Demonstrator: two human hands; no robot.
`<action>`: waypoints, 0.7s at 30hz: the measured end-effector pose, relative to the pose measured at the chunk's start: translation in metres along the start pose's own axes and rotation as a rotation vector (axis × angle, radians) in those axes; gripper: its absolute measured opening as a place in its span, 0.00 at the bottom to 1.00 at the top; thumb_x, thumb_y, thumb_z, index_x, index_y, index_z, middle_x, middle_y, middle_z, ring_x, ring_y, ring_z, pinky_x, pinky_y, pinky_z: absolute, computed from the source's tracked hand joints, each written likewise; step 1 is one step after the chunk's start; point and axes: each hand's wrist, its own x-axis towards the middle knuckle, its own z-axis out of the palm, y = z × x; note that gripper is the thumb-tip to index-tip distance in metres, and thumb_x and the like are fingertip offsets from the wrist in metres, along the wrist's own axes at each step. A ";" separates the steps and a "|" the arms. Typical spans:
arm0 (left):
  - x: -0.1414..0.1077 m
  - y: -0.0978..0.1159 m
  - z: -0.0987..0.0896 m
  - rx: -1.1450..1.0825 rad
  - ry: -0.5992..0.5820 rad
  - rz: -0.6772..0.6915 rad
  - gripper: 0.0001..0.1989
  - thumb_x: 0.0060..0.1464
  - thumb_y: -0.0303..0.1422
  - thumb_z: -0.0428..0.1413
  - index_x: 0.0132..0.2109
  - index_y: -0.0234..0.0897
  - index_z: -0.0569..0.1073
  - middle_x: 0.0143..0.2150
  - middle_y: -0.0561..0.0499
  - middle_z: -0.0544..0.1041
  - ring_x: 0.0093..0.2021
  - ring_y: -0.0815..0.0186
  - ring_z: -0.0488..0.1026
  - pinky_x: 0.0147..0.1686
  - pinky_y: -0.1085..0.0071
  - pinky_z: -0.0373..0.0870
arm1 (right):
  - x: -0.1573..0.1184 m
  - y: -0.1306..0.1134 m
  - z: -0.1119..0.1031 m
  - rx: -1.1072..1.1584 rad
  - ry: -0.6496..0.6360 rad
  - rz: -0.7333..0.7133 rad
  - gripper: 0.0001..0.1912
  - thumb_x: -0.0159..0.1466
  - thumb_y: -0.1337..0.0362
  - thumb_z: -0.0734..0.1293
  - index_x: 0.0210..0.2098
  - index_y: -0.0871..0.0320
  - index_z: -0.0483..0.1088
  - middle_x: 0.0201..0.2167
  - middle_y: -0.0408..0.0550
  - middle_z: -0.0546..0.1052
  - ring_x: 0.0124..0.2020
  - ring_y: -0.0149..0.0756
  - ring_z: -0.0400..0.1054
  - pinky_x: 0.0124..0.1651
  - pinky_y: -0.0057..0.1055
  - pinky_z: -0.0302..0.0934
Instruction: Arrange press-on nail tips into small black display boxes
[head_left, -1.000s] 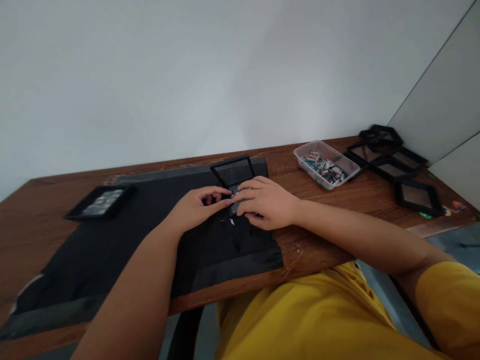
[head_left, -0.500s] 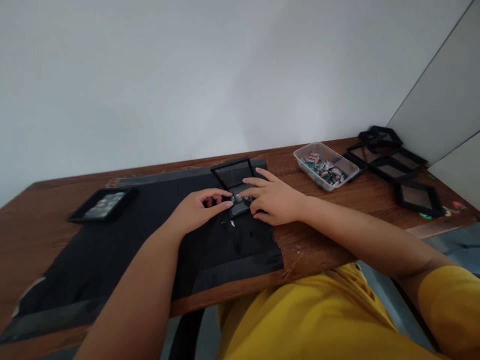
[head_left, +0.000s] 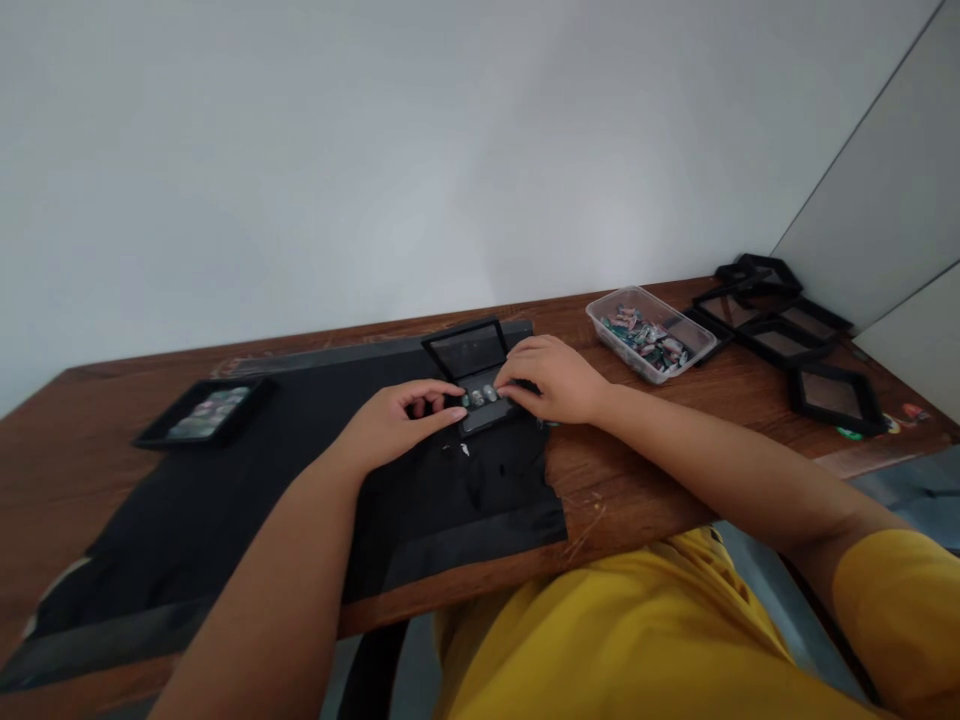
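A small black display case (head_left: 486, 416) lies on the black cloth, its hinged lid (head_left: 469, 350) raised at the back. Several shiny, pale green-grey oval stones (head_left: 478, 398) sit in a row across it. My left hand (head_left: 394, 420) holds the case's left edge between thumb and forefinger, beside the leftmost stone. On the opposite side, my right hand (head_left: 556, 380) has thumb and fingertips drawn together at the right end of the row; what they pinch is hidden. A tiny white scrap (head_left: 465, 450) lies in front of the case.
A clear plastic tub (head_left: 660, 376) of wrapped-looking colourful pieces stands to the right. Several black frame-like cases (head_left: 836, 392) are piled at the far right. Another black case (head_left: 202, 412) with pale contents rests at left on the cloth (head_left: 277, 480). The wall borders the wooden table (head_left: 630, 480) behind.
My right hand has drawn back to the right, its spread fingers closing into a pinch and uncovering the row of stones. My left hand stays at the case's left edge.
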 end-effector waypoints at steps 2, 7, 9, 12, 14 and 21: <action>0.000 -0.001 0.000 0.007 -0.002 -0.004 0.27 0.54 0.61 0.65 0.48 0.46 0.89 0.32 0.52 0.78 0.29 0.65 0.64 0.30 0.69 0.65 | 0.001 0.004 0.002 0.002 -0.001 0.078 0.08 0.77 0.65 0.68 0.46 0.56 0.81 0.44 0.52 0.87 0.51 0.46 0.77 0.57 0.41 0.62; -0.001 -0.002 0.000 -0.003 -0.002 -0.025 0.27 0.54 0.60 0.66 0.48 0.46 0.89 0.33 0.52 0.78 0.30 0.65 0.65 0.31 0.68 0.66 | 0.002 0.007 0.006 -0.023 0.021 0.188 0.08 0.78 0.67 0.68 0.47 0.57 0.81 0.45 0.52 0.87 0.49 0.45 0.77 0.56 0.40 0.60; -0.001 -0.002 0.000 -0.009 0.002 -0.025 0.27 0.53 0.61 0.66 0.48 0.46 0.89 0.33 0.52 0.78 0.30 0.65 0.65 0.31 0.68 0.65 | 0.001 0.007 0.007 -0.024 0.032 0.202 0.09 0.78 0.68 0.67 0.50 0.57 0.81 0.46 0.52 0.87 0.51 0.46 0.77 0.56 0.40 0.59; -0.001 -0.002 0.000 0.004 0.008 -0.025 0.28 0.53 0.62 0.65 0.48 0.46 0.89 0.33 0.52 0.78 0.29 0.65 0.65 0.31 0.68 0.66 | 0.000 0.006 0.010 -0.010 0.055 0.216 0.13 0.78 0.69 0.67 0.58 0.57 0.79 0.45 0.51 0.87 0.51 0.45 0.78 0.57 0.39 0.60; -0.001 -0.003 0.001 0.015 0.009 -0.024 0.29 0.54 0.63 0.65 0.48 0.46 0.89 0.33 0.52 0.78 0.30 0.64 0.66 0.31 0.68 0.66 | -0.001 0.006 0.012 -0.003 0.062 0.217 0.14 0.77 0.69 0.68 0.60 0.57 0.78 0.44 0.50 0.87 0.50 0.45 0.79 0.56 0.39 0.61; 0.000 -0.003 0.000 0.003 0.001 -0.015 0.27 0.54 0.61 0.66 0.48 0.47 0.89 0.33 0.52 0.78 0.29 0.65 0.65 0.31 0.68 0.66 | 0.001 0.010 0.016 0.048 0.066 0.195 0.14 0.75 0.72 0.67 0.53 0.54 0.84 0.51 0.49 0.89 0.50 0.41 0.82 0.56 0.37 0.67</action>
